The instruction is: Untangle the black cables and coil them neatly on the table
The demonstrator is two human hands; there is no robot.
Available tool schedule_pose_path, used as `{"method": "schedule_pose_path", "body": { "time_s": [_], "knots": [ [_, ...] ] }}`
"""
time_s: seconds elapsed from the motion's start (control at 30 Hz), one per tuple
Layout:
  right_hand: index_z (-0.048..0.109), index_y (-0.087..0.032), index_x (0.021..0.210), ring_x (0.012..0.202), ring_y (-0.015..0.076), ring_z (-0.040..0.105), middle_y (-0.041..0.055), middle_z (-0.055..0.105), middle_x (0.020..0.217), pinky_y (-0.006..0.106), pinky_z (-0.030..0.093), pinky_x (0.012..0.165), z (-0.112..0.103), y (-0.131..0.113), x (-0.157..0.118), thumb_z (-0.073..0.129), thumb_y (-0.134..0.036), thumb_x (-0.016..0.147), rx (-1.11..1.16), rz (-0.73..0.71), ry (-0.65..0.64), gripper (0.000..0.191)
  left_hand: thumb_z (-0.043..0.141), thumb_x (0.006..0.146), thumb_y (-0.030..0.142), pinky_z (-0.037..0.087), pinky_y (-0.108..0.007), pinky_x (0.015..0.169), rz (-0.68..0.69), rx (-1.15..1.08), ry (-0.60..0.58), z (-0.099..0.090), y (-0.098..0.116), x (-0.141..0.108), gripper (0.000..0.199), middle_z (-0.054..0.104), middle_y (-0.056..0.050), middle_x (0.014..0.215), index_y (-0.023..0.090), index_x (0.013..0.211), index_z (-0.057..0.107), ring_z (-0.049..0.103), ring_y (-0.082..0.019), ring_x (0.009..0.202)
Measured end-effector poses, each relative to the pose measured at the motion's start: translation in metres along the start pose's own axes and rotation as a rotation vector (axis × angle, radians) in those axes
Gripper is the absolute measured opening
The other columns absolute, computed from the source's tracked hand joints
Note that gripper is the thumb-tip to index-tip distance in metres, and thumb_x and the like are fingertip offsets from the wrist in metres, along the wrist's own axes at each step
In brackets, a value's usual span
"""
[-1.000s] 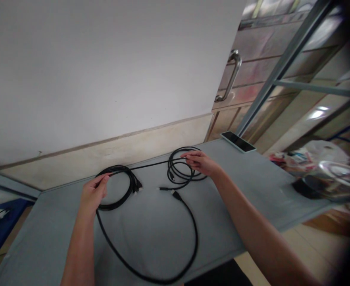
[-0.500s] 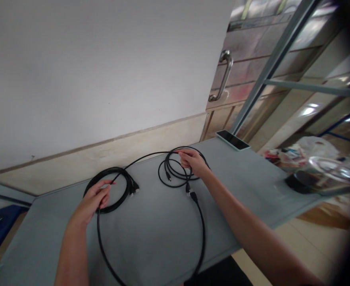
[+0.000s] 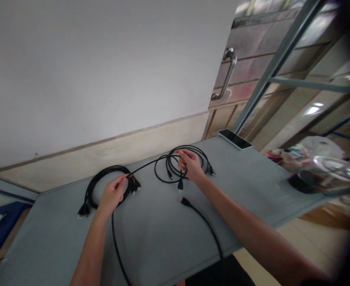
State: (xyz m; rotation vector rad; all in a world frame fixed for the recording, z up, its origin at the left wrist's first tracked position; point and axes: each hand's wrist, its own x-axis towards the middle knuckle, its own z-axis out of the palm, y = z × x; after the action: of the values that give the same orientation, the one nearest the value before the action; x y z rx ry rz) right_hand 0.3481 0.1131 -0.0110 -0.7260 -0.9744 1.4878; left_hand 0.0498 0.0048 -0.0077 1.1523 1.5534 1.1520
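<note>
A black cable (image 3: 149, 163) runs between my two hands above the grey table (image 3: 151, 230). My left hand (image 3: 114, 193) pinches it in front of a coiled black cable (image 3: 89, 190), whose plugs stick out at both sides. With thumb and fingers closed, my right hand (image 3: 189, 163) grips the same cable near one end, where a plug (image 3: 180, 184) hangs below the fingers. Behind the right hand lies another coil of thinner black cable (image 3: 158, 176). From my left hand the cable drops past the near table edge; a plug end (image 3: 186, 201) rests on the table further right.
A phone-like device (image 3: 235, 139) lies at the table's far right corner. A wall (image 3: 103, 79) rises behind the table. At the right are a metal frame (image 3: 277, 65), a clear container (image 3: 326, 171) and plastic bags (image 3: 320, 147).
My left hand has moved right and closer to my right hand, shortening the stretch of cable between them. The plug end on the table has shifted slightly left and nearer.
</note>
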Motion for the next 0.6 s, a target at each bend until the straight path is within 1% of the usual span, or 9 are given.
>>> {"method": "schedule_pose_path", "body": {
  "time_s": [0.1, 0.17, 0.23, 0.3, 0.4, 0.47, 0.5, 0.53, 0.6],
  "knots": [
    [0.067, -0.016, 0.091, 0.042, 0.0045, 0.020, -0.0096, 0.030, 0.051, 0.021, 0.013, 0.040, -0.007, -0.006, 0.003, 0.075, -0.041, 0.074, -0.090, 0.088, -0.174, 0.031, 0.065, 0.077, 0.052, 0.020, -0.019, 0.036, 0.033, -0.075, 0.138, -0.018, 0.005, 0.002, 0.051, 0.024, 0.013, 0.045, 0.015, 0.112, 0.065, 0.023, -0.006, 0.035],
    [0.069, -0.015, 0.094, 0.043, 0.0050, 0.025, -0.0078, 0.037, 0.052, 0.022, 0.016, 0.042, -0.010, -0.008, 0.005, 0.076, -0.039, 0.073, -0.160, 0.098, -0.240, 0.032, 0.066, 0.076, 0.050, 0.021, -0.019, 0.036, 0.075, -0.099, 0.235, -0.028, 0.010, 0.002, 0.045, 0.026, 0.012, 0.044, 0.016, 0.107, 0.066, 0.024, -0.006, 0.035],
    [0.071, -0.015, 0.093, 0.048, 0.0069, 0.035, -0.0049, 0.047, 0.055, 0.022, 0.024, 0.045, -0.012, -0.010, 0.005, 0.077, -0.037, 0.070, -0.239, 0.047, -0.234, 0.032, 0.066, 0.076, 0.048, 0.022, -0.020, 0.037, 0.113, -0.117, 0.318, -0.037, 0.014, 0.001, 0.041, 0.031, 0.011, 0.045, 0.018, 0.103, 0.068, 0.025, -0.006, 0.036],
    [0.073, -0.017, 0.091, 0.055, 0.0097, 0.044, -0.0017, 0.056, 0.062, 0.023, 0.031, 0.049, -0.013, -0.012, 0.006, 0.076, -0.036, 0.069, -0.336, -0.014, -0.179, 0.029, 0.067, 0.075, 0.047, 0.024, -0.020, 0.038, 0.146, -0.140, 0.395, -0.045, 0.015, 0.000, 0.038, 0.037, 0.010, 0.047, 0.019, 0.102, 0.068, 0.026, -0.006, 0.037],
    [0.075, -0.017, 0.087, 0.061, 0.0119, 0.048, 0.0005, 0.061, 0.068, 0.023, 0.035, 0.051, -0.015, -0.017, 0.007, 0.074, -0.036, 0.070, -0.439, -0.052, -0.084, 0.025, 0.070, 0.074, 0.044, 0.026, -0.019, 0.039, 0.163, -0.201, 0.473, -0.055, 0.015, 0.000, 0.036, 0.041, 0.010, 0.049, 0.018, 0.099, 0.068, 0.026, -0.005, 0.038],
    [0.075, -0.016, 0.087, 0.060, 0.0124, 0.050, 0.0002, 0.059, 0.064, 0.023, 0.037, 0.052, -0.016, -0.020, 0.006, 0.075, -0.035, 0.070, -0.403, -0.025, -0.069, 0.025, 0.072, 0.073, 0.044, 0.024, -0.018, 0.039, 0.160, -0.233, 0.489, -0.060, 0.014, 0.001, 0.036, 0.037, 0.011, 0.048, 0.018, 0.097, 0.067, 0.024, -0.004, 0.038],
    [0.075, -0.016, 0.089, 0.060, 0.0125, 0.050, -0.0004, 0.057, 0.062, 0.024, 0.038, 0.052, -0.016, -0.021, 0.005, 0.075, -0.035, 0.070, -0.352, 0.001, -0.078, 0.027, 0.072, 0.073, 0.043, 0.023, -0.018, 0.038, 0.153, -0.240, 0.474, -0.062, 0.013, 0.001, 0.035, 0.035, 0.012, 0.048, 0.018, 0.097, 0.067, 0.023, -0.004, 0.038],
    [0.074, -0.016, 0.090, 0.059, 0.0126, 0.050, -0.0013, 0.054, 0.060, 0.024, 0.040, 0.053, -0.015, -0.022, 0.005, 0.076, -0.034, 0.069, -0.285, 0.035, -0.095, 0.028, 0.071, 0.073, 0.043, 0.022, -0.017, 0.038, 0.140, -0.242, 0.442, -0.063, 0.012, 0.001, 0.035, 0.032, 0.012, 0.047, 0.019, 0.097, 0.066, 0.022, -0.004, 0.037],
    [0.072, -0.016, 0.094, 0.057, 0.0129, 0.051, -0.0027, 0.051, 0.058, 0.025, 0.043, 0.053, -0.014, -0.024, 0.003, 0.077, -0.033, 0.069, -0.141, 0.102, -0.128, 0.031, 0.071, 0.074, 0.044, 0.019, -0.017, 0.037, 0.103, -0.235, 0.341, -0.061, 0.011, 0.001, 0.035, 0.027, 0.013, 0.048, 0.020, 0.098, 0.065, 0.021, -0.003, 0.036]
  ]
}}
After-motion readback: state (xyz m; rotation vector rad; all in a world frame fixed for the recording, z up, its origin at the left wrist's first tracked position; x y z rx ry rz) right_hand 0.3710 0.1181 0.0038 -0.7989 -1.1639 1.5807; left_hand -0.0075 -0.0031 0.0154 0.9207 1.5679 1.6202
